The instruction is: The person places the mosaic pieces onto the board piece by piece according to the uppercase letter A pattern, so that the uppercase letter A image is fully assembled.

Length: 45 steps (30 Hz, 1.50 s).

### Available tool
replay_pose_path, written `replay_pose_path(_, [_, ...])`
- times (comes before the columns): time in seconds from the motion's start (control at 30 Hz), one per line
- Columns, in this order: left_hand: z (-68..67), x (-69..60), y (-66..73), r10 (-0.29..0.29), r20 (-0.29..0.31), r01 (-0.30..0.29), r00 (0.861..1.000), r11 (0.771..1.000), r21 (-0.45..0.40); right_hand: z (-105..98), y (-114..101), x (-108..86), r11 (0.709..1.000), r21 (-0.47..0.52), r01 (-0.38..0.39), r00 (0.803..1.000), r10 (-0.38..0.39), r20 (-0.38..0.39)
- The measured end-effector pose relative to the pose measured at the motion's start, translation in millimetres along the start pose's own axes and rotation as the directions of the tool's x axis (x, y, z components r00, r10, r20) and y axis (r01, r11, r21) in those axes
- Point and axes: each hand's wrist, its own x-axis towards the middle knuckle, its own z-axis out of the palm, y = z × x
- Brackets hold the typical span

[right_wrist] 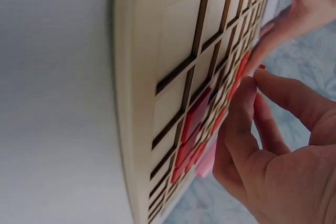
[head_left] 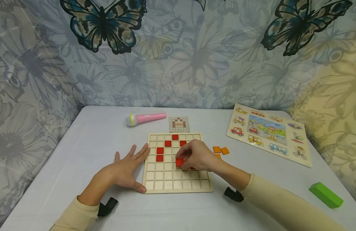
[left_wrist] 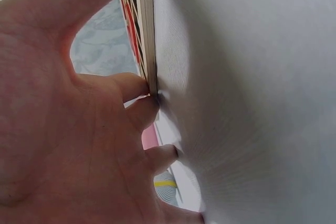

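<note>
A wooden grid board [head_left: 178,189] lies on the table, with several red square tiles [head_left: 160,150] set in its cells. Over the board's middle, my right hand [head_left: 196,156] pinches a red tile [head_left: 179,162] between thumb and fingertips. In the right wrist view only a sliver of that tile [right_wrist: 262,66] shows past the fingertips. My left hand [head_left: 124,170] rests with spread fingers at the board's left edge, its thumb at the lower left corner. The left wrist view shows the palm [left_wrist: 79,140] and fingers against the board's side [left_wrist: 149,35]. My right hand hides some cells.
Orange square tiles [head_left: 216,149] lie right of the board. Behind it are a small pattern card [head_left: 179,124] and a pink toy microphone [head_left: 150,117]. A vehicle picture puzzle [head_left: 267,150] sits at the back right, and a green block [head_left: 326,195] near the right edge.
</note>
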Motion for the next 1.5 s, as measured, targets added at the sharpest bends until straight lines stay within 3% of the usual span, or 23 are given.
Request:
replay_pose_path(0.4, [1.1,1.1,-1.0,-0.005,-0.008,0.005,1.0,1.0,0.0,21,-15,15.5,0.997,-0.01,0.074,0.997,-0.074,0.027])
replay_pose_path(0.83, [0.0,1.9,-1.8,0.0,0.008,0.0,1.0,1.0,0.014,37,-30,27.5,0.998,-0.059,0.026,0.998,-0.022,0.053])
replay_pose_path(1.5, [-0.5,1.3,-2.4,0.001,0.01,-0.001,1.0,1.0,-0.003,47,-37,36.1,0.993,-0.108,0.051,0.997,-0.045,0.063])
